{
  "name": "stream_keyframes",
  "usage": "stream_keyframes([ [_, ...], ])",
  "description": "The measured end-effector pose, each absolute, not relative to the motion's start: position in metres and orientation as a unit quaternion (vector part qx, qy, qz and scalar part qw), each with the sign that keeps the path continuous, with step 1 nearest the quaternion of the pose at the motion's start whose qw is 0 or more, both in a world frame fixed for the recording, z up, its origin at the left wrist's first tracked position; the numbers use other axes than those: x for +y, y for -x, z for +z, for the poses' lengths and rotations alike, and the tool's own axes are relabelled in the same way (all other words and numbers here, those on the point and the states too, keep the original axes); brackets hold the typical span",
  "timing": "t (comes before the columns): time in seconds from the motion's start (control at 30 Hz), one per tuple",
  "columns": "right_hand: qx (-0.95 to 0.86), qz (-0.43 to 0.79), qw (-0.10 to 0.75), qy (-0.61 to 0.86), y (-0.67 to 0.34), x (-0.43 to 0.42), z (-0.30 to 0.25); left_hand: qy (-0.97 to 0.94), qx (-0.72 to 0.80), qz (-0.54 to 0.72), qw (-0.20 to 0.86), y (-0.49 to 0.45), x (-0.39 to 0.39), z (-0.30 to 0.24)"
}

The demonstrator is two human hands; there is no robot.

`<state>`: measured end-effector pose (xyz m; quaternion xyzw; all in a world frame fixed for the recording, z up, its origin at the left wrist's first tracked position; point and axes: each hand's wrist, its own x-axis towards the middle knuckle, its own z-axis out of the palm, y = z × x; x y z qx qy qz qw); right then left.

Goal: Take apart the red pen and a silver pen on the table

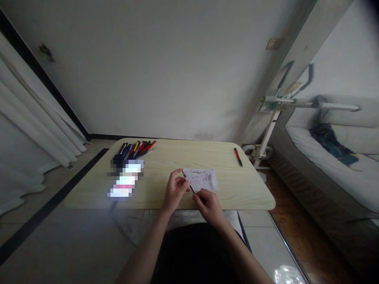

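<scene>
Between my two hands is a thin dark pen (pixel 192 189), slanting down to the right over the table's near side. My left hand (pixel 174 189) pinches its upper part between thumb and fingers. The lower end sits in my right hand (pixel 209 202), whose curled fingers hide that end. Just beyond the hands lies a white paper (pixel 205 179) covered with scribbled marks, mostly dark and reddish. Part of the pen passes in front of the paper's left edge.
On the pale wooden table (pixel 177 154), a pile of several pens (pixel 134 149) lies at the back left, near a bright pixelated phone-like object (pixel 127 179). A red and black pen (pixel 238 157) lies at the right. Exercise equipment (pixel 271 126) and a bed (pixel 334 169) stand farther right.
</scene>
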<state>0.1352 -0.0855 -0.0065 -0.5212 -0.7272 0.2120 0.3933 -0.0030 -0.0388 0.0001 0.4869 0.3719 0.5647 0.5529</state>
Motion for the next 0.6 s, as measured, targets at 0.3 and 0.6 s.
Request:
stream_keyframes([
  [0.3, -0.727, 0.213, 0.394, 0.519, -0.1354, -0.0857, -0.0076, -0.47, 0.38, 0.577, 0.549, 0.0036, -0.0375, -0.0019],
  [0.6, -0.731, 0.21, 0.388, 0.52, -0.1358, -0.0863, -0.0065, -0.467, 0.383, 0.586, 0.541, 0.0039, -0.0371, -0.0004],
])
